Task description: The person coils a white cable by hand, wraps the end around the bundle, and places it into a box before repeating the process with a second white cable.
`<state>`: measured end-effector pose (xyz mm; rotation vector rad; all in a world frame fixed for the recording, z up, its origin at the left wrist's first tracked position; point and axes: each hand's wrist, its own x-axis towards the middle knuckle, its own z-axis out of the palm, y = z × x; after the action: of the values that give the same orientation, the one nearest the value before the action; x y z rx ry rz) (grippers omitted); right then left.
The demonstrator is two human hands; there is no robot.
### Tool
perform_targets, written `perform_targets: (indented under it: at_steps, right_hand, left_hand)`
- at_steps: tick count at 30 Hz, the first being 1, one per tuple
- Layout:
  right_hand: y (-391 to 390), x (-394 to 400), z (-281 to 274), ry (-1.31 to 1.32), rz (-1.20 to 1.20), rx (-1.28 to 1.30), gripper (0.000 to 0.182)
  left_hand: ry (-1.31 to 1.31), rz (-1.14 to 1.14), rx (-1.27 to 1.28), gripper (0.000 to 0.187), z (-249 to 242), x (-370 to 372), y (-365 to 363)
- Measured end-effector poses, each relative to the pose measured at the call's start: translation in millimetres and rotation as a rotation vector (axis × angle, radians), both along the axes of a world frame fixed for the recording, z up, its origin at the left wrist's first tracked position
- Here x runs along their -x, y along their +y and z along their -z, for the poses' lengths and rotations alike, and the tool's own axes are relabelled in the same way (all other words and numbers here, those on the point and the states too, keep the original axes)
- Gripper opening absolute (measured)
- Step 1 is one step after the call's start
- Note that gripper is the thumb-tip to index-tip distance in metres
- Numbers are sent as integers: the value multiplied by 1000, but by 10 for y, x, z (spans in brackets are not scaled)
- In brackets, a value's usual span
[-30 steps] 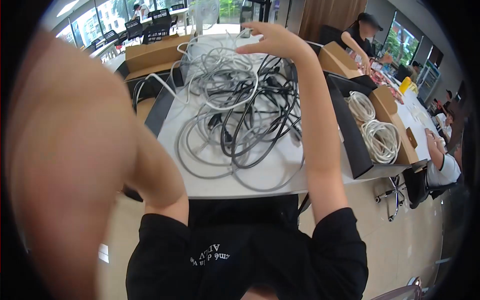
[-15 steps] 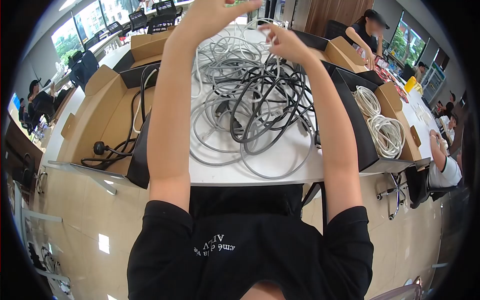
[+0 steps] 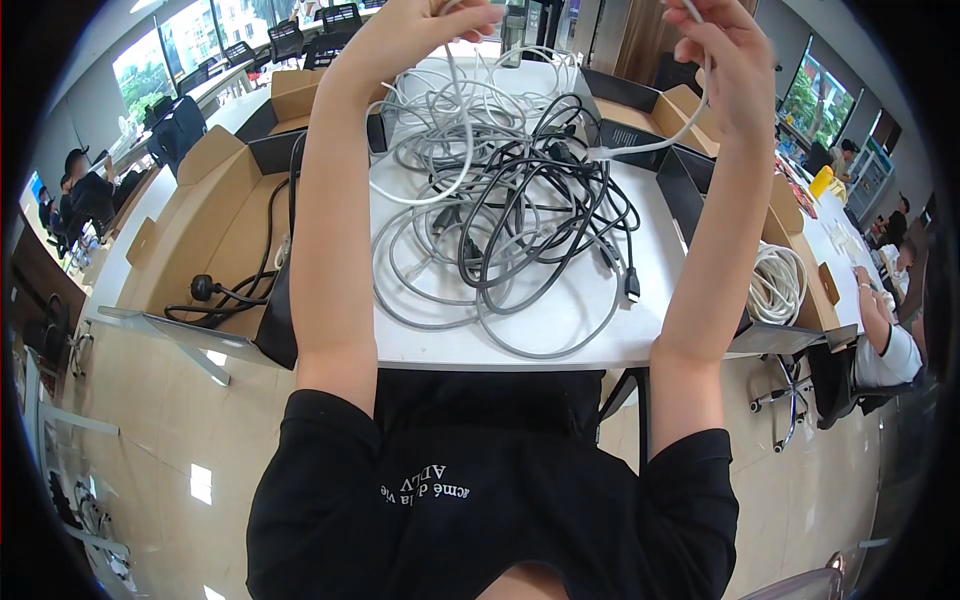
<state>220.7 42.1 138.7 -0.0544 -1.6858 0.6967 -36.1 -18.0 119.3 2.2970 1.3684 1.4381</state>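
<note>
— White cable (image 3: 640,150): where is it?
— Strung between both raised hands above the tangled cable pile (image 3: 500,220) on the desk (image 3: 560,345). Right hand (image 3: 725,55) fingers pinch one end, left hand (image 3: 420,30) fingers grip the other.
— Its long axis?
— Roughly left to right, sagging. Best kept taut and lifted gently so loops slip free.

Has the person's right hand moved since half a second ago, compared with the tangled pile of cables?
Yes. The right hand has gone up and rightward, off the tangled pile of grey and black cables, drawing a white cable out toward the brown cardboard box.
</note>
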Motion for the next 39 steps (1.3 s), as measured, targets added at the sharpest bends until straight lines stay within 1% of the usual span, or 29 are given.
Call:
perform_targets:
  at_steps: [2, 4, 6, 8, 9, 12, 14, 15, 17, 18, 20, 21, 24, 25, 27, 28, 29, 30, 32, 33, 36, 39]
  right_hand:
    - [58, 2, -8, 174, -135, 57, 28]
    - [74, 40, -27, 307, -218, 165, 28]
    - [176, 86, -9, 448, -304, 261, 28]
    - [301, 129, 42, 538, -336, 333, 25]
    - [406, 146, 71, 571, -362, 369, 25]
    - [701, 226, 169, 641, -465, 468, 25]
    - [840, 269, 240, 658, -524, 514, 26]
    - [827, 306, 258, 656, -511, 511, 25]
    - [794, 356, 278, 627, -445, 573, 24]
    - [776, 370, 280, 614, -413, 603, 23]
    - [901, 346, 323, 380, -378, 466, 24]
    - [949, 334, 337, 265, -359, 397, 25]
    - [348, 533, 247, 197, 229, 112, 34]
    - [405, 559, 287, 184, 391, -131, 46]
    - [241, 551, 231, 82, 528, -550, 51]
    - [105, 541, 194, 28, 592, -761, 54]
    - [-76, 523, 184, -128, 516, -741, 51]
    - [-70, 531, 189, -212, 468, -733, 47]
    - [-51, 542, 197, -379, 371, -715, 40]
    - [-191, 521, 186, -401, 408, -687, 28]
    - [-223, 465, 121, -599, 361, -631, 24]
    - [-152, 464, 153, -612, 386, -549, 27]
  left_hand:
    - [15, 13, 4, 32, -36, -173, -124]
    - [138, 45, 20, 33, -84, -379, -359]
    - [233, 101, 22, 38, -64, -438, -339]
    - [299, 180, 8, 61, 67, -366, -46]
    - [295, 204, -14, 69, 109, -327, 34]
    - [335, 238, 77, 74, 133, -377, -16]
    - [287, 273, 50, 62, 150, -396, -7]
    - [243, 283, 23, 57, 152, -386, 75]
    - [283, 164, 10, 40, 90, -277, 178]
    - [184, 194, 35, 35, 59, -271, 160]
    - [-11, 255, 86, 37, -7, -277, 127]
    - [-44, 264, 22, 40, -12, -303, 94]
    - [-145, 302, -30, 38, 48, -318, 113]
    - [-123, 331, 19, 38, 55, -292, 144]
    - [-81, 390, 117, 37, 51, -218, 213]
    - [-27, 301, 116, 37, 43, -240, 191]
    - [26, 212, 115, 36, 25, -270, 153]
    - [80, 122, 113, 36, 5, -299, 103]
    - [105, 36, 86, 34, -27, -346, -33]
    - [119, -6, 72, 32, -35, -356, -66]
    - [210, 73, -94, 29, 14, -276, 65]
    - [220, 140, -64, 26, 12, -339, 67]
